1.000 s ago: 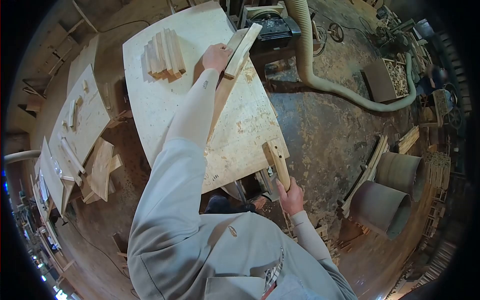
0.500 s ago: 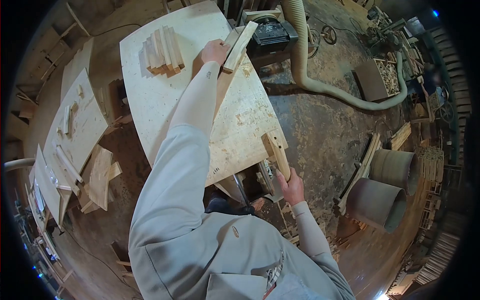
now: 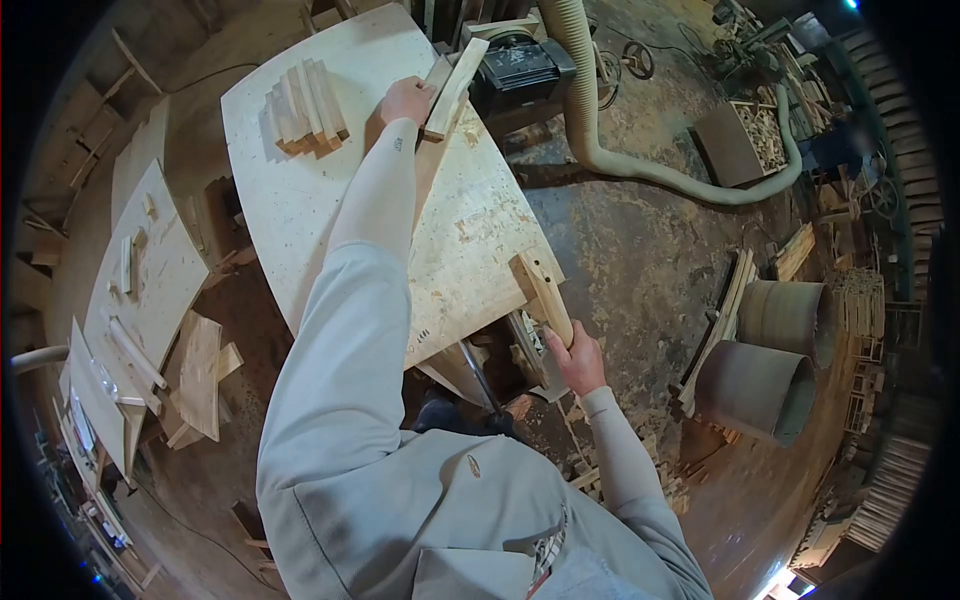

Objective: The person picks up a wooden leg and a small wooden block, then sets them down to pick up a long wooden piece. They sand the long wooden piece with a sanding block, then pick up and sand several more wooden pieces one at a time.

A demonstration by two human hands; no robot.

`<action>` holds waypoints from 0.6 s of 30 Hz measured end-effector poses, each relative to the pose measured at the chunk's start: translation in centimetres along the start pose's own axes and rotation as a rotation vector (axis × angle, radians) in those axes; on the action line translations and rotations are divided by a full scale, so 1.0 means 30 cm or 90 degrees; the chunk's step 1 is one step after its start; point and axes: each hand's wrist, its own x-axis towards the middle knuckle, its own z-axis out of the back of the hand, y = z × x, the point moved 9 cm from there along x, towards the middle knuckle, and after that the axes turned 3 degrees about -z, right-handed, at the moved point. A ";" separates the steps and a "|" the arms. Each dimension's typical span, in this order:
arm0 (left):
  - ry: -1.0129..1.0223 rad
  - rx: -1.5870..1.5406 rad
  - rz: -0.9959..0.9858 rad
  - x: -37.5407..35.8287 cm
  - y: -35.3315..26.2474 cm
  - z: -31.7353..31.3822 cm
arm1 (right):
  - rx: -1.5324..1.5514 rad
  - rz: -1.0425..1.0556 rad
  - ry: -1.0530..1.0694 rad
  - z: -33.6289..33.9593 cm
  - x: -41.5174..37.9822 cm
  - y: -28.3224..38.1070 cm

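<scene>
My left hand [image 3: 407, 100] is closed at the far side of the pale wooden table [image 3: 480, 220], against a short piece of wood [image 3: 438, 72]. What its fingers grip is hidden. Just right of it a light wooden bar [image 3: 462, 88] lies at a slant, near a dark motor [image 3: 522, 72]. At the table's near right corner my right hand [image 3: 578, 360] is wrapped round the lower end of a wooden handle [image 3: 546, 296] with dark holes at its top. A stack of wooden strips [image 3: 307, 107] lies left of my left hand.
A ribbed hose [image 3: 572, 90] runs down behind the motor and along the floor to the right. Two large drums [image 3: 752, 390] lie at the right beside long offcuts. Boards [image 3: 145, 260] with wood pieces stand at the left. A box of scraps [image 3: 728, 146] is at the back right.
The whole view has shifted slightly, with the table and motor now a little further left. My hands keep their places on the wood and the handle.
</scene>
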 end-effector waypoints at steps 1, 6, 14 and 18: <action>0.004 0.009 0.013 0.001 0.000 0.001 | 0.018 0.010 -0.001 -0.001 0.002 -0.001; 0.013 0.010 0.023 -0.011 -0.003 0.005 | 0.027 -0.002 -0.018 0.005 -0.009 -0.004; 0.014 0.025 0.032 -0.038 -0.018 0.023 | 0.040 -0.016 -0.009 0.045 -0.034 0.043; 0.026 0.022 0.044 -0.037 -0.003 0.006 | 0.033 -0.025 -0.004 0.071 -0.040 0.080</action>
